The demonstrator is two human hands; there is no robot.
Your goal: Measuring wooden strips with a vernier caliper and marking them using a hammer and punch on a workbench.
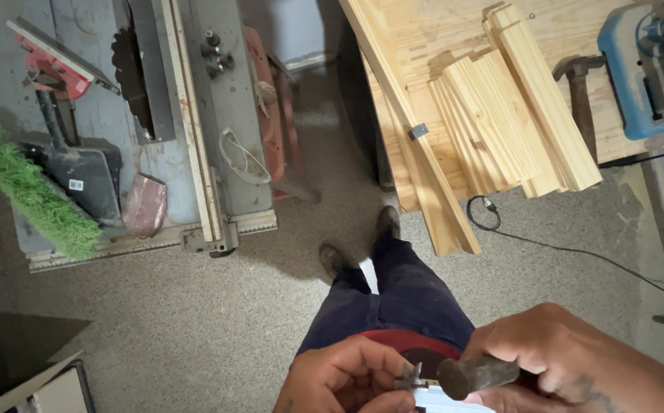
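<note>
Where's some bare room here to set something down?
Free: the gravel floor between the table saw and the boots, and the strip beside the black cable. Crowded: the workbench, under stacked wood slats, a hammer and a blue machine.

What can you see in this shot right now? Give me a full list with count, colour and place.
table saw: one, grey, upper left, blade showing
brush: one, green bristles, left end of the saw table
dustpan: one, black, beside the brush
wooden boards: a stack, pale, on the workbench upper right
long plank: one, pale, along the workbench edge
hammer: one, brown handle, right of the boards
blue machine: one, top right corner
cable: one, black, on the floor at right
floor: beige, speckled
shoes: two, dark, centre
trousers: dark blue, lower centre
left hand: pinching a small dark metal piece
right hand: gripping a dark rounded tool handle
</note>
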